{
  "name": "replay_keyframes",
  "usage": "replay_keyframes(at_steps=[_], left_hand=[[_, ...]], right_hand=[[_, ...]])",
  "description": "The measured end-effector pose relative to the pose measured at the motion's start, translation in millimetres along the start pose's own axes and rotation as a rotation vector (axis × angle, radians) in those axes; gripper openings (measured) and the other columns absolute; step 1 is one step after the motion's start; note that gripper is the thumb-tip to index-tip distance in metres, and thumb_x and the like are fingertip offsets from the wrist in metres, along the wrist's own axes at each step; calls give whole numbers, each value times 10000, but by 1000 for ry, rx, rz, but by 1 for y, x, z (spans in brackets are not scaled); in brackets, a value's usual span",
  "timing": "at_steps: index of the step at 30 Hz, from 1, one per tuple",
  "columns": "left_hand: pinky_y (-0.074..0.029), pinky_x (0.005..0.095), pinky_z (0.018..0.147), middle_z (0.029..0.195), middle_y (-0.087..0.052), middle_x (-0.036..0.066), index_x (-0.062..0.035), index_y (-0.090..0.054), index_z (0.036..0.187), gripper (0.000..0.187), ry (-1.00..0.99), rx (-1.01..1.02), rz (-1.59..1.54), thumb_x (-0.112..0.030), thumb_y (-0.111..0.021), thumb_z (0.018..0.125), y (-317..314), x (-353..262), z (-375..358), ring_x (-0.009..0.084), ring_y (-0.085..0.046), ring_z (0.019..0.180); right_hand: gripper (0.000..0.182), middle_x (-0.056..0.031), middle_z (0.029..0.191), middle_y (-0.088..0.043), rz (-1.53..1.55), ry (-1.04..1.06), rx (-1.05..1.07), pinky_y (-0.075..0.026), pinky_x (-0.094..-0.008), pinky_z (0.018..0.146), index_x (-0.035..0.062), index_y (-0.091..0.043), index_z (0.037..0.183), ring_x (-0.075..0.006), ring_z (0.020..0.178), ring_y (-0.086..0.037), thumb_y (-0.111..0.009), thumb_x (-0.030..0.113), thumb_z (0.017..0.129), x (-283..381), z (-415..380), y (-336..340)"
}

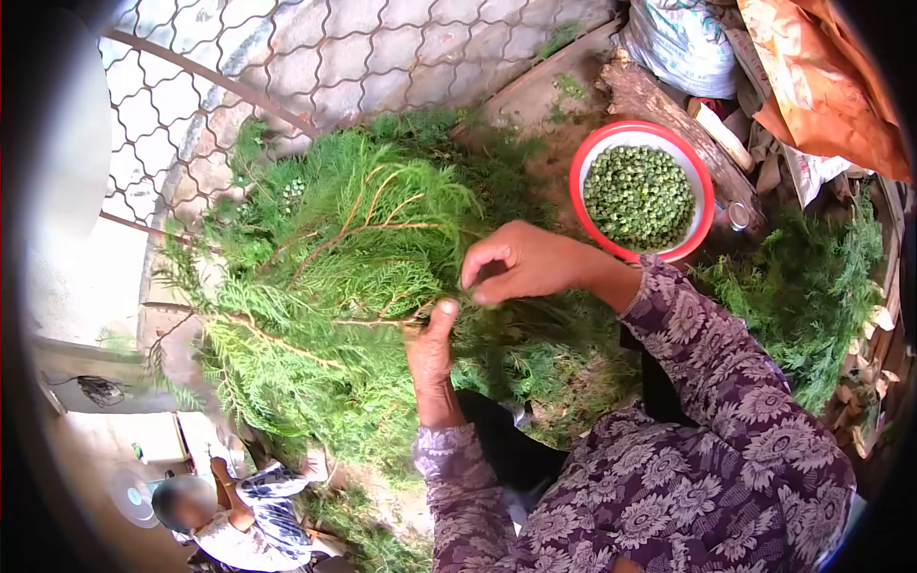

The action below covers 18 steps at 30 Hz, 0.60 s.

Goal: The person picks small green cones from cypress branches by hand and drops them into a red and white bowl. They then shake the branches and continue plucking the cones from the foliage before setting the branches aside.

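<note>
My left hand [432,349] grips the woody stem of a big green conifer branch [334,277] that spreads up and to the left over my lap. Just above it, my right hand [521,263] has its thumb and forefinger pinched on the foliage near the held stem. Behind my right wrist stands a red-rimmed white bowl [702,181] filled with small green round cones [638,196]. Both arms wear purple flowered sleeves.
A wire mesh fence [287,57] runs along the top left. A rough log [669,110], a white sack [683,43] and an orange cloth [821,86] lie behind the bowl. More cut greenery [812,286] is piled at right. Another person [229,520] crouches at bottom left.
</note>
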State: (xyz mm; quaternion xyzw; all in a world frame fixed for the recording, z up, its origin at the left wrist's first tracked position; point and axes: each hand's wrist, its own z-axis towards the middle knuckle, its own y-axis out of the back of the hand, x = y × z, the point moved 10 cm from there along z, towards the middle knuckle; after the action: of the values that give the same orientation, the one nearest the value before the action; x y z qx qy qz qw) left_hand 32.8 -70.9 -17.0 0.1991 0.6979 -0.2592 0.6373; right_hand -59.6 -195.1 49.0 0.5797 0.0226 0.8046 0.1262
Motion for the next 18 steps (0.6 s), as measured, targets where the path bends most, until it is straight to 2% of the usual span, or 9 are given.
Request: replay_keyframes(at_steps=[1,2,3,5,6,8,12,15,18], left_hand=[[-437,313,777,942,-575,77,4,-517,1057,493,4,-133,-66,-230,-763,699,10,1,1,165,-534,834],[-417,310,757,908,-564,61,3,-525,1013,457,32,-199,-95,-241,-759,706,13,3,1,161,-513,805],[-417,310,757,908,-564,61,3,-525,1013,457,31,-193,-89,-241,-759,706,13,3,3,161,-513,805],[-405,311,747,872,-560,50,-8,-538,957,406,-77,-214,-86,-246,-756,711,18,-5,8,153,-503,781],[-399,304,732,843,-561,38,-20,-557,902,349,-60,-198,-66,-240,-752,714,16,-8,8,144,-495,766],[-395,302,730,831,-561,32,-24,-564,886,327,-91,-199,-29,-234,-750,717,21,-11,13,142,-493,763],[-395,302,741,823,-577,29,-34,-580,883,306,-109,-150,-78,-193,-763,697,17,-23,20,145,-503,759],[-391,318,782,831,-594,28,-42,-586,894,322,-53,-111,-160,-159,-781,667,16,-19,26,145,-518,757],[-399,322,807,843,-603,21,-56,-589,920,336,-30,-48,-152,-155,-780,661,18,-15,28,146,-536,807]], right_hand=[[240,-101,747,-623,-10,14,20,-440,-298,587,36,-630,845,-197,650,-586,-644,217,688,0,-1,-5],[208,-58,767,-626,-82,-27,63,-446,-255,614,16,-612,878,-94,686,-570,-651,151,725,-4,-4,-10],[208,-58,767,-626,-80,-25,55,-446,-255,614,16,-612,878,-94,686,-570,-651,151,725,-5,-5,-11],[227,-62,762,-625,-147,30,-27,-446,-266,610,18,-613,875,-110,680,-576,-646,170,710,-3,-5,-7],[227,-62,762,-625,-147,34,-30,-446,-266,610,18,-613,875,-110,680,-576,-646,170,710,-3,-5,-6],[249,-107,754,-621,-122,28,-65,-450,-330,603,56,-629,831,-224,659,-590,-616,227,651,-2,-4,-4],[238,-99,755,-624,-64,-3,-57,-452,-334,598,58,-627,814,-227,654,-589,-610,223,643,-5,-2,-6],[258,-82,738,-631,-131,52,-54,-453,-297,583,59,-634,887,-183,635,-593,-619,209,679,1,-1,2],[321,-43,720,-627,158,-125,-50,-447,-243,578,51,-610,1032,-89,638,-587,-618,209,753,-16,-5,21]])
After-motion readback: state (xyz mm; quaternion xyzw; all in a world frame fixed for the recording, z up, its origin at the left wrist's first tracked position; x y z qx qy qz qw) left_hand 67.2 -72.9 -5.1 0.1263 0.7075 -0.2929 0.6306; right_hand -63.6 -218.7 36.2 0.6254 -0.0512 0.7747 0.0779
